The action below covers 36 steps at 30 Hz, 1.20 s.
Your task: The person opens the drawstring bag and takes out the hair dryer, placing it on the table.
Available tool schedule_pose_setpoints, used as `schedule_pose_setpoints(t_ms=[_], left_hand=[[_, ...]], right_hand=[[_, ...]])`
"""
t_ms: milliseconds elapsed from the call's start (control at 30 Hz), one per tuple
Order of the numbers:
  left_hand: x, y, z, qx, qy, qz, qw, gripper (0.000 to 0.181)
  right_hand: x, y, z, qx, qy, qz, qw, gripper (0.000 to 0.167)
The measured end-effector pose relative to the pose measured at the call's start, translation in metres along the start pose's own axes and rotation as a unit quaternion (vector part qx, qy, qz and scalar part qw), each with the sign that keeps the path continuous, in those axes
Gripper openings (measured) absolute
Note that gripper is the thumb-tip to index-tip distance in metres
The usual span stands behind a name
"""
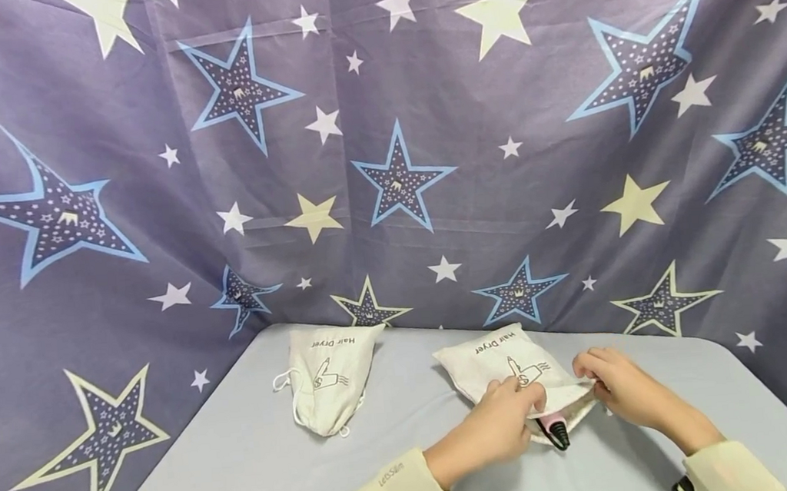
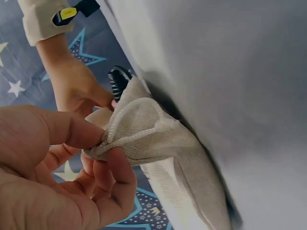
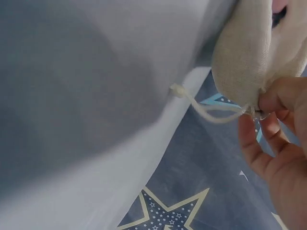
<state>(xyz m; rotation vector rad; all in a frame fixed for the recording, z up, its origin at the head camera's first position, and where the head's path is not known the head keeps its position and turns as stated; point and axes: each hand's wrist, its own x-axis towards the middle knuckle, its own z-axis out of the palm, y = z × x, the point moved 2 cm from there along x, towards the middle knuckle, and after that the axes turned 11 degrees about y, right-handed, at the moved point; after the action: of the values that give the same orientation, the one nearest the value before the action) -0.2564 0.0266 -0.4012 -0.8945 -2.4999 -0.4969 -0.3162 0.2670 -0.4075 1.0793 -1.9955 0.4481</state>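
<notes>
A cream drawstring bag [image 1: 489, 361] printed "Hair Dryer" lies on the table at the right, its mouth toward the near edge. From the open mouth a hair dryer [image 1: 553, 427] pokes out, showing a pink part and a black ribbed cord end; the rest is hidden inside. My left hand [image 1: 501, 422] pinches the left corner of the mouth; in the left wrist view its fingertips hold the hem beside the looped white drawstring [image 2: 136, 136]. With my right hand [image 1: 627, 389] I pinch the opposite corner, where a knotted cord [image 3: 206, 112] hangs in the right wrist view.
A second "Hair Dryer" drawstring bag [image 1: 334, 377], its mouth gathered, lies to the left on the pale grey-blue table [image 1: 243, 450]. Behind the table hangs a purple-grey star-patterned curtain [image 1: 395, 261]. Both wrists carry black straps.
</notes>
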Motion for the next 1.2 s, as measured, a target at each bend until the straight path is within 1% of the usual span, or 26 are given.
schedule_pose_setpoints(t_ms=[167,333,500,567,633,733,800,933,1000,1200], left_hand=[[-0.002,-0.004,0.004,-0.023,-0.012,-0.012,0.9996,0.041],[-0.001,-0.008,0.004,-0.047,-0.02,-0.026,0.9983,0.04],[-0.002,-0.011,0.006,-0.061,-0.02,-0.027,0.9976,0.035],[-0.002,-0.013,0.007,-0.064,-0.01,-0.019,0.9977,0.032],[-0.001,-0.015,0.008,-0.071,0.01,-0.012,0.9973,0.029],[0.0,-0.017,0.008,-0.085,0.044,-0.002,0.9954,0.025],[0.0,-0.018,0.007,-0.098,0.06,-0.003,0.9934,0.023],[0.002,-0.019,0.005,-0.116,0.076,-0.014,0.9903,0.022],[0.002,-0.019,0.004,-0.125,0.082,-0.022,0.9885,0.022],[0.003,-0.022,0.005,-0.137,0.091,-0.041,0.9854,0.023]], right_hand=[[-0.003,-0.005,0.001,0.003,-0.021,0.006,0.9998,0.052],[-0.005,-0.015,-0.003,-0.002,-0.041,0.019,0.999,0.056],[-0.01,-0.026,-0.011,-0.03,-0.066,0.033,0.9968,0.058],[-0.012,-0.029,-0.014,-0.047,-0.076,0.036,0.9954,0.057],[-0.012,-0.033,-0.017,-0.063,-0.08,0.04,0.994,0.054],[-0.012,-0.039,-0.023,-0.074,-0.076,0.042,0.9934,0.048],[-0.012,-0.044,-0.027,-0.075,-0.071,0.038,0.9939,0.044],[-0.009,-0.053,-0.03,-0.072,-0.067,0.019,0.995,0.041],[-0.008,-0.058,-0.029,-0.067,-0.071,0.01,0.9951,0.041],[-0.003,-0.076,-0.023,-0.017,-0.092,-0.015,0.9955,0.036]])
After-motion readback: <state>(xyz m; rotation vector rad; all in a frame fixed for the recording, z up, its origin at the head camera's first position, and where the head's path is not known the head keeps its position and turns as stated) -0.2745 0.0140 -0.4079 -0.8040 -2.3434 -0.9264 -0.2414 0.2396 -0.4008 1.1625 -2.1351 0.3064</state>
